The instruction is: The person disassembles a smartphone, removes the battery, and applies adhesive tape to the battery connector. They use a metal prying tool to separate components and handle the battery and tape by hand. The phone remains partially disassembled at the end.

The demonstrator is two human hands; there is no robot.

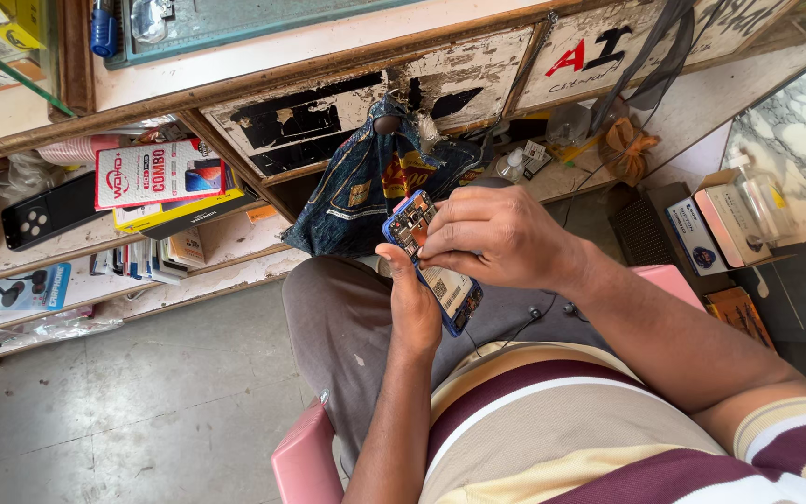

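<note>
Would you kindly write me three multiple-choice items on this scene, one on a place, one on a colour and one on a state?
1. Where is the phone?
A. on the floor
B. in both hands over the lap
C. on a shelf

2. What colour is the stool?
A. pink
B. green
C. black

3. In what state is the phone?
A. boxed
B. back cover on
C. back off, inner parts bare

Answers:
1 B: the left hand grips it from below while the right hand covers its top, above the thigh.
2 A: its pink edge shows beside the leg.
3 C: circuit parts and the labelled battery lie exposed inside the blue frame.
</note>
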